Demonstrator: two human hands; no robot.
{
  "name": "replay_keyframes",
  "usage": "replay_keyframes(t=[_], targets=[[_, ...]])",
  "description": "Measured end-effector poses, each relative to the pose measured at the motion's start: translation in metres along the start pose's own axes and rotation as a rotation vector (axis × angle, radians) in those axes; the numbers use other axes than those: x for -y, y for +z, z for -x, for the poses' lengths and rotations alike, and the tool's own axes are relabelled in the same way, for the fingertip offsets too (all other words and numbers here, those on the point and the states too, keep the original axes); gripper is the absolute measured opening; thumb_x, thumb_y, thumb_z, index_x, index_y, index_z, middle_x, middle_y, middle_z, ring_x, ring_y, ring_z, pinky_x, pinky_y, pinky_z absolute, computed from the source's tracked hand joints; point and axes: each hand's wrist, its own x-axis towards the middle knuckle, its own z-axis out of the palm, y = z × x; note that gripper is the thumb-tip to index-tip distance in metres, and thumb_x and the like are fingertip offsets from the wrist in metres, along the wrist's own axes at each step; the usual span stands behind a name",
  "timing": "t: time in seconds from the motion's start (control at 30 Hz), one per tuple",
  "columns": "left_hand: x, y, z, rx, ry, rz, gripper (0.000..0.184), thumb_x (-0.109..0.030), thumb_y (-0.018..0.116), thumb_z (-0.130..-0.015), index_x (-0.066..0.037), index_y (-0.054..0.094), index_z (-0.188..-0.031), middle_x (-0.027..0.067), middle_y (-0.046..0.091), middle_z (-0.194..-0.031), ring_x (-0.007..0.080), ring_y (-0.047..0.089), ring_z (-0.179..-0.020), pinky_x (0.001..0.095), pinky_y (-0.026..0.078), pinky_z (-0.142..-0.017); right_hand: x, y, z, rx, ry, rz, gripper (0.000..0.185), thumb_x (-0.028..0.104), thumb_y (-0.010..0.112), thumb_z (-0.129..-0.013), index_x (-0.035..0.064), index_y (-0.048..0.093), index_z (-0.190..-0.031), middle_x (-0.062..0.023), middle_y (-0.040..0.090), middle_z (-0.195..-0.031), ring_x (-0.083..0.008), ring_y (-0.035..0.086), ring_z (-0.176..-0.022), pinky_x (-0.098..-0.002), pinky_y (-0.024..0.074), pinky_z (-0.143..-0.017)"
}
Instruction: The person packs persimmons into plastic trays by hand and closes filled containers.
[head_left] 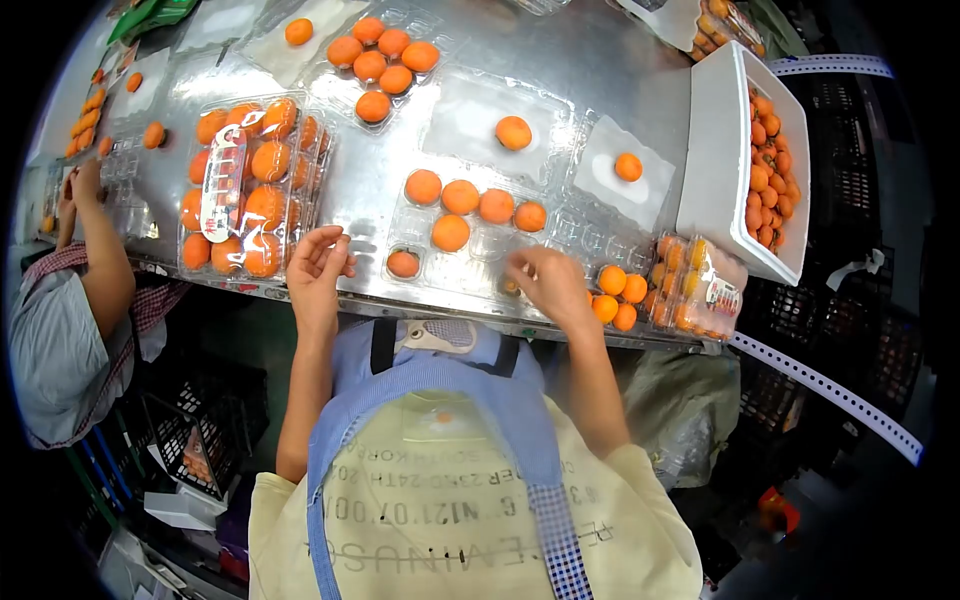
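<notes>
A clear plastic tray [460,268] lies open on the metal table, with several orange fruits [460,197] in its cups. Over its right part is my right hand [550,285], slightly blurred, fingers bent; something small and orange-brown shows beneath the fingertips, and whether they grip it is unclear. My left hand [320,272] is at the table's front edge, between the tray and a packed clear box [250,190] of fruits with a white and red label. Its fingers are apart and curved, with nothing between them. Loose fruits [618,297] are grouped to the right of my right hand.
A white foam box [715,165] of small fruits stands at the right. Beside the loose fruits is a labelled pack [705,290]. More trays and single fruits [513,132] lie farther back on the metal table [350,190]. At the left, another person's hands [84,185] reach over it.
</notes>
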Motion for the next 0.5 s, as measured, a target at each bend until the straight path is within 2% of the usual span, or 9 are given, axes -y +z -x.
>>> replay_keyframes(t=[0.03,0.13,0.27,0.33,0.4,0.5], targets=[[0.002,-0.001,-0.002,0.003,-0.009,0.002,0.021,-0.006,0.060,-0.087,0.000,0.056,-0.107,0.0047,0.061,-0.091,0.0089,0.056,-0.073,0.0202,0.045,-0.061,-0.004,0.007,0.006,0.020,-0.019,0.144,0.019,0.015,0.066,-0.076,0.0100,0.066,-0.094,-0.0085,0.065,-0.079,-0.0224,0.062,-0.071,-0.0334,0.0489,-0.061],[0.009,-0.001,-0.002,0.024,-0.040,-0.009,0.021,-0.006,0.060,-0.087,0.000,0.056,-0.106,0.0045,0.061,-0.091,0.0089,0.056,-0.073,0.0203,0.045,-0.061,-0.013,0.027,0.022,-0.045,-0.128,0.246,0.016,0.017,0.065,-0.075,0.0107,0.065,-0.089,-0.0087,0.064,-0.081,-0.0282,0.062,-0.074,-0.0378,0.0489,-0.062],[0.010,0.005,-0.008,0.114,-0.028,-0.143,0.019,-0.006,0.059,-0.087,-0.001,0.057,-0.105,0.0034,0.061,-0.091,0.0081,0.056,-0.074,0.0203,0.044,-0.061,-0.014,0.035,0.032,-0.087,-0.185,0.167,0.016,0.017,0.066,-0.075,0.0082,0.065,-0.088,-0.0088,0.063,-0.085,-0.0277,0.062,-0.078,-0.0372,0.0493,-0.064],[0.012,0.008,-0.010,0.218,0.007,-0.263,0.021,-0.007,0.062,-0.085,-0.004,0.059,-0.105,0.0012,0.061,-0.093,0.0063,0.055,-0.078,0.0211,0.045,-0.063,-0.014,0.030,0.035,-0.040,-0.204,0.147,0.015,0.017,0.066,-0.073,0.0085,0.065,-0.086,-0.0077,0.062,-0.082,-0.0273,0.062,-0.078,-0.0377,0.0497,-0.064],[0.010,0.014,-0.010,0.360,0.082,-0.588,0.027,-0.009,0.067,-0.079,-0.005,0.059,-0.105,0.0027,0.061,-0.093,0.0111,0.057,-0.081,0.0249,0.046,-0.067,-0.018,0.031,0.038,0.000,-0.178,0.087,0.016,0.017,0.066,-0.074,0.0080,0.065,-0.087,-0.0074,0.063,-0.082,-0.0265,0.062,-0.079,-0.0373,0.0497,-0.065],[0.019,0.020,-0.007,0.495,0.347,-0.942,0.037,-0.010,0.072,-0.072,-0.006,0.059,-0.106,0.0064,0.059,-0.096,0.0208,0.059,-0.085,0.0309,0.048,-0.071,-0.031,0.030,0.041,0.038,-0.012,-0.153,0.020,0.019,0.067,-0.077,0.0062,0.067,-0.092,-0.0078,0.065,-0.086,-0.0234,0.062,-0.082,-0.0344,0.0489,-0.069]])
